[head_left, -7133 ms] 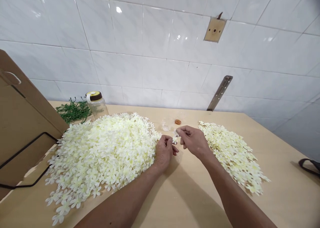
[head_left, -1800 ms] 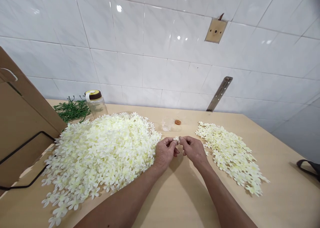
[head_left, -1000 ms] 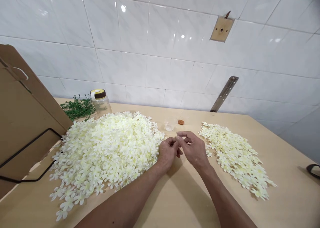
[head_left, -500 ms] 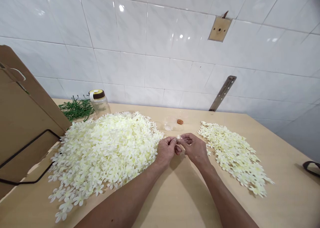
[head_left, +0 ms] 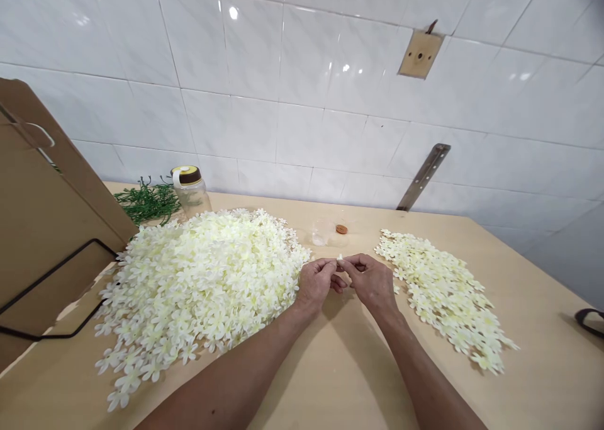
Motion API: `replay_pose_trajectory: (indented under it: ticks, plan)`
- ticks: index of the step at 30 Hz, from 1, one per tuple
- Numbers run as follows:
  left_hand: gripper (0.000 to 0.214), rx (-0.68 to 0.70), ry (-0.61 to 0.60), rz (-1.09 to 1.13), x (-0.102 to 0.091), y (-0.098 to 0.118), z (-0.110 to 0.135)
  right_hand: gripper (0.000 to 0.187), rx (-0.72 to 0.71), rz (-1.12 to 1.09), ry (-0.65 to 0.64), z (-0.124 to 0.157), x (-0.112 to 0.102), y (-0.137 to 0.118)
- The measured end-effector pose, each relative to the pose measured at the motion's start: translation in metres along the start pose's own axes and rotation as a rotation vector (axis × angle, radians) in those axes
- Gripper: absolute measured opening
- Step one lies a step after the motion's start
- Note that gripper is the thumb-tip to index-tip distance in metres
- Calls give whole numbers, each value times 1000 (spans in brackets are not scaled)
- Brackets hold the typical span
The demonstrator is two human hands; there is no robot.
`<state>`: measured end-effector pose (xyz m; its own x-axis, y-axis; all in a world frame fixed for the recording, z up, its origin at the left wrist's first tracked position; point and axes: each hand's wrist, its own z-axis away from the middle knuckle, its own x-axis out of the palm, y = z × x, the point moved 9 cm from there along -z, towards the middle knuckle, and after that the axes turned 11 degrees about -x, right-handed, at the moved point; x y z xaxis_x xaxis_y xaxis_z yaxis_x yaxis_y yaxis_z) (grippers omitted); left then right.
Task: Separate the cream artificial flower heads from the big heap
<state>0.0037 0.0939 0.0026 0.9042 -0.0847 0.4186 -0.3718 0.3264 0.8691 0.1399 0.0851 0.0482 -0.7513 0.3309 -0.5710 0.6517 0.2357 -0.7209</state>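
Note:
My left hand (head_left: 317,282) and my right hand (head_left: 370,280) meet above the wooden table (head_left: 340,367), fingertips pinched together on one small cream fabric flower (head_left: 339,259). A big heap of the same cream flowers (head_left: 202,279) lies just left of my left hand. A flatter, smaller spread of flowers (head_left: 446,294) lies just right of my right hand.
A small clear dish (head_left: 323,233) and a brown round bit (head_left: 341,229) sit behind my hands. A clear bottle with a brown cap (head_left: 189,192) and green plastic stems (head_left: 147,202) stand at the back left. A cardboard box (head_left: 42,228) fills the left side. A black strap (head_left: 589,320) lies far right.
My hands have stayed together between the two piles, with the fingers working at the small flower. The camera has shifted slightly; the piles have not moved.

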Motion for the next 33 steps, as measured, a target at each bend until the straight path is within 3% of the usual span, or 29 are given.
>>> replay_pose_trajectory:
  ticks: [10,26,33]
  plan:
    - [28,38,61,-17,-7,-1,-4,30,-106,5,-23,3,5,-13]
    - [26,52,69,-20,-9,0,-5,41,79,-194,-127,3,12,0]
    - [26,72,96,-37,-11,0,-7,48,127,-357,-22,0,7,16]
